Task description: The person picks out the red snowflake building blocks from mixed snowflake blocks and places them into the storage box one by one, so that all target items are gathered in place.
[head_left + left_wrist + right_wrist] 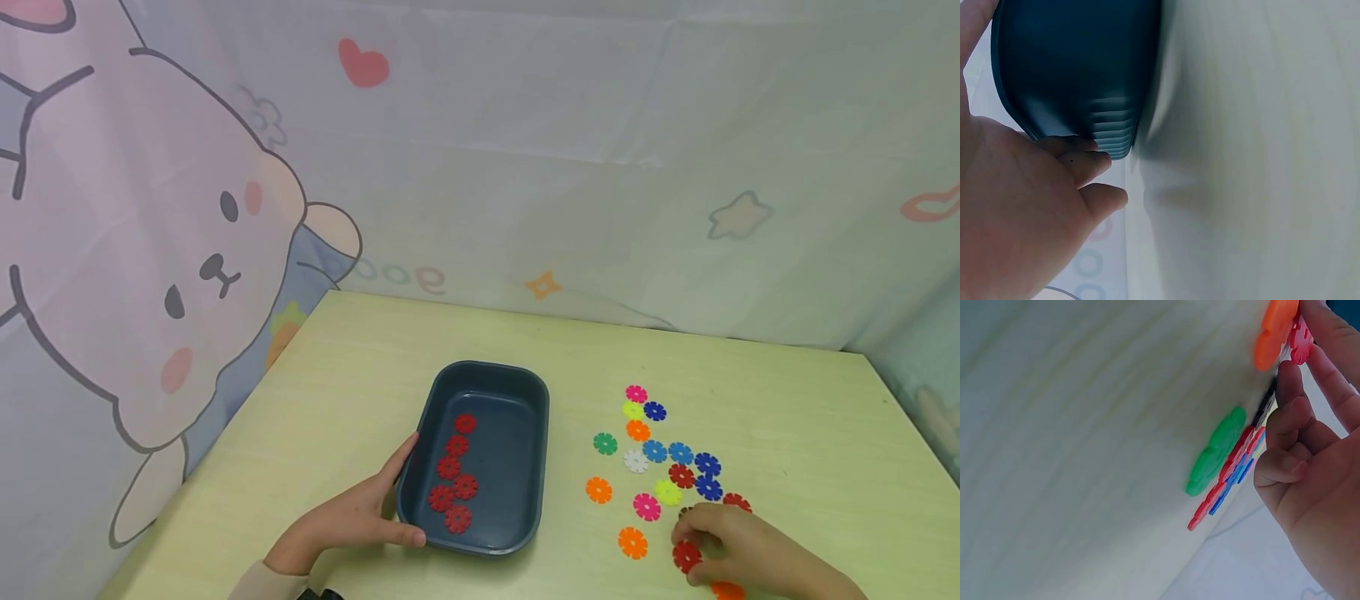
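A dark blue-grey tray with rounded corners sits on the table, with several red notched discs lying in its left half. My left hand holds the tray's near left corner, its thumb at the near rim and its fingers along the outer wall. My right hand is among the loose discs at the right. Its thumb and index finger pinch a red notched disc, also seen as a red edge between the fingers in the right wrist view.
Loose notched discs in several colours spread right of the tray, among them a green disc, a white disc and an orange disc. A printed cloth hangs behind the pale wooden table.
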The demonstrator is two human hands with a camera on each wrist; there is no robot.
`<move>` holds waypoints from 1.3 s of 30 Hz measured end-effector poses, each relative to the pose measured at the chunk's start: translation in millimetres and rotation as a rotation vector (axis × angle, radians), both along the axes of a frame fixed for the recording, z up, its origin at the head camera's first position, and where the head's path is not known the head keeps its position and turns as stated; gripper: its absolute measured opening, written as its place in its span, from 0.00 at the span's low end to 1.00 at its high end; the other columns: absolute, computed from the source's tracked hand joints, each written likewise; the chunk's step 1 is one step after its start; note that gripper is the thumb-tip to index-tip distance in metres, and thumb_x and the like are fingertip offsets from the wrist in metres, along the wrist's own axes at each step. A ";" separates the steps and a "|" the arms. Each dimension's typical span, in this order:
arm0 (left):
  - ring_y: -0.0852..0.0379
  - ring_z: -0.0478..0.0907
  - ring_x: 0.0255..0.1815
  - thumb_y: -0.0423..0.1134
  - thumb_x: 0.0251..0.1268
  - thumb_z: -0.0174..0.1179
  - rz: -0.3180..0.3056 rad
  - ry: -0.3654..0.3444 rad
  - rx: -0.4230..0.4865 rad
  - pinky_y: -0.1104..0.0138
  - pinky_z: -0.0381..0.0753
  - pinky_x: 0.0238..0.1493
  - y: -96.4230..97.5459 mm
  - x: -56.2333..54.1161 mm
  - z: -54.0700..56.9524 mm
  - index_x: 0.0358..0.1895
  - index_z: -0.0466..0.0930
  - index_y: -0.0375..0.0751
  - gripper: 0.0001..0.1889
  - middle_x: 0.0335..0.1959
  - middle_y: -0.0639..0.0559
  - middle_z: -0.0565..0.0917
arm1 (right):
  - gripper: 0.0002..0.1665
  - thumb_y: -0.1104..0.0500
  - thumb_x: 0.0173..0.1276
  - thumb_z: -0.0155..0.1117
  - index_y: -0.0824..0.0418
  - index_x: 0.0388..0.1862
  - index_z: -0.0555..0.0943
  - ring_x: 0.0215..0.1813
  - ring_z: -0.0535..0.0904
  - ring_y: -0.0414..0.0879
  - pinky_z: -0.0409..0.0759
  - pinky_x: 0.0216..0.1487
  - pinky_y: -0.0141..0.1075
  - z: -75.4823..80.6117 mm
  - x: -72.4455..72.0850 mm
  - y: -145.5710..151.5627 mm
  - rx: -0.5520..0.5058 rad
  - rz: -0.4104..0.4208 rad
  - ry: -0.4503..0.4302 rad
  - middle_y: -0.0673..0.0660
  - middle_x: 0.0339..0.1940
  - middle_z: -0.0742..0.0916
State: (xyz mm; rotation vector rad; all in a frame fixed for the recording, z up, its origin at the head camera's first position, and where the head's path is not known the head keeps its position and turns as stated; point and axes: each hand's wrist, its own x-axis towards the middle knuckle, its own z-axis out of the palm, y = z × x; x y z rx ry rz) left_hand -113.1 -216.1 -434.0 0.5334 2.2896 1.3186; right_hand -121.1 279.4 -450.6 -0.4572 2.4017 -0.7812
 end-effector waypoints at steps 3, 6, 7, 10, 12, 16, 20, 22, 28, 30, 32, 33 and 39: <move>0.45 0.38 0.78 0.47 0.52 0.73 0.001 0.000 0.000 0.42 0.48 0.70 0.1 0.3 0.3 0.78 0.26 0.52 0.64 0.79 0.45 0.38 | 0.20 0.45 0.51 0.76 0.48 0.41 0.82 0.40 0.74 0.44 0.79 0.36 0.31 1.2 0.7 -0.5 0.008 -0.001 0.001 0.46 0.36 0.80; 0.45 0.38 0.78 0.47 0.52 0.73 0.003 -0.003 0.001 0.41 0.47 0.70 0.2 0.5 0.7 0.78 0.26 0.52 0.64 0.79 0.45 0.38 | 0.18 0.46 0.52 0.77 0.48 0.41 0.82 0.39 0.74 0.44 0.79 0.36 0.31 2.5 1.7 -0.9 0.011 0.000 0.005 0.46 0.36 0.80; 0.45 0.38 0.78 0.47 0.52 0.73 0.003 -0.004 0.001 0.41 0.47 0.70 0.2 0.5 0.9 0.78 0.26 0.52 0.64 0.79 0.45 0.38 | 0.18 0.47 0.52 0.76 0.48 0.41 0.82 0.39 0.74 0.44 0.79 0.35 0.31 2.9 2.0 -0.8 0.012 0.001 0.006 0.47 0.36 0.80; 0.44 0.38 0.78 0.47 0.52 0.73 0.002 -0.001 -0.001 0.41 0.47 0.70 0.0 0.6 1.2 0.78 0.26 0.52 0.64 0.79 0.44 0.38 | 0.16 0.48 0.53 0.76 0.47 0.40 0.83 0.38 0.74 0.44 0.78 0.34 0.31 3.7 2.8 -1.0 0.016 0.007 0.023 0.46 0.35 0.80; 0.44 0.38 0.78 0.48 0.52 0.73 0.001 0.000 -0.004 0.41 0.47 0.70 -0.1 0.8 1.2 0.78 0.26 0.52 0.64 0.79 0.44 0.37 | 0.15 0.48 0.53 0.76 0.47 0.40 0.83 0.37 0.73 0.42 0.77 0.33 0.30 3.9 3.1 -1.4 0.025 0.016 0.043 0.46 0.35 0.80; 0.44 0.38 0.78 0.48 0.52 0.73 -0.005 0.001 -0.006 0.41 0.47 0.70 -0.2 0.9 1.7 0.78 0.25 0.51 0.64 0.79 0.44 0.37 | 0.14 0.48 0.54 0.75 0.47 0.39 0.84 0.34 0.71 0.38 0.75 0.31 0.28 3.6 3.0 -2.3 0.044 0.041 0.091 0.45 0.34 0.80; 0.44 0.37 0.78 0.47 0.53 0.73 -0.008 -0.005 0.002 0.41 0.47 0.70 -0.1 1.0 2.0 0.78 0.25 0.52 0.64 0.79 0.45 0.36 | 0.14 0.47 0.54 0.75 0.46 0.38 0.84 0.34 0.72 0.36 0.75 0.33 0.28 2.4 2.3 -3.5 0.063 0.071 0.128 0.43 0.34 0.80; 0.44 0.37 0.78 0.47 0.53 0.73 -0.008 -0.006 0.005 0.41 0.47 0.70 0.0 1.3 1.8 0.78 0.25 0.52 0.64 0.79 0.45 0.36 | 0.14 0.46 0.54 0.75 0.46 0.38 0.84 0.34 0.72 0.36 0.76 0.33 0.28 1.8 1.5 -4.1 0.069 0.083 0.138 0.42 0.35 0.80; 0.44 0.37 0.78 0.47 0.53 0.73 -0.013 -0.003 0.013 0.41 0.47 0.70 0.1 1.4 1.3 0.78 0.25 0.52 0.64 0.79 0.45 0.36 | 0.14 0.46 0.54 0.75 0.45 0.38 0.83 0.33 0.71 0.34 0.75 0.31 0.27 4.3 0.1 -7.6 0.044 0.105 0.159 0.40 0.34 0.80; 0.44 0.37 0.78 0.47 0.52 0.73 -0.013 -0.003 0.013 0.41 0.47 0.70 0.0 1.2 0.9 0.78 0.25 0.52 0.64 0.79 0.45 0.36 | 0.12 0.47 0.55 0.74 0.45 0.38 0.84 0.32 0.71 0.34 0.74 0.30 0.27 5.9 -1.0 -9.4 0.025 0.125 0.182 0.39 0.33 0.80; 0.44 0.37 0.78 0.47 0.52 0.73 -0.010 -0.002 0.011 0.41 0.47 0.70 0.0 1.1 0.5 0.78 0.25 0.52 0.64 0.79 0.45 0.36 | 0.12 0.48 0.55 0.74 0.45 0.38 0.84 0.32 0.71 0.33 0.74 0.30 0.27 7.6 -2.6 -11.6 0.011 0.144 0.206 0.38 0.32 0.79; 0.44 0.37 0.78 0.47 0.52 0.73 -0.009 -0.001 0.010 0.41 0.47 0.70 -0.1 1.1 0.3 0.78 0.25 0.52 0.64 0.79 0.45 0.36 | 0.12 0.48 0.55 0.74 0.45 0.38 0.84 0.32 0.71 0.33 0.74 0.30 0.27 8.8 -3.2 -12.8 0.006 0.150 0.215 0.37 0.31 0.79; 0.43 0.37 0.78 0.47 0.52 0.73 -0.004 0.000 0.008 0.41 0.46 0.70 0.2 1.2 0.3 0.78 0.26 0.51 0.64 0.79 0.44 0.36 | 0.12 0.48 0.57 0.73 0.46 0.39 0.84 0.30 0.70 0.33 0.72 0.28 0.27 16.8 -9.6 -21.7 0.001 0.188 0.283 0.37 0.28 0.76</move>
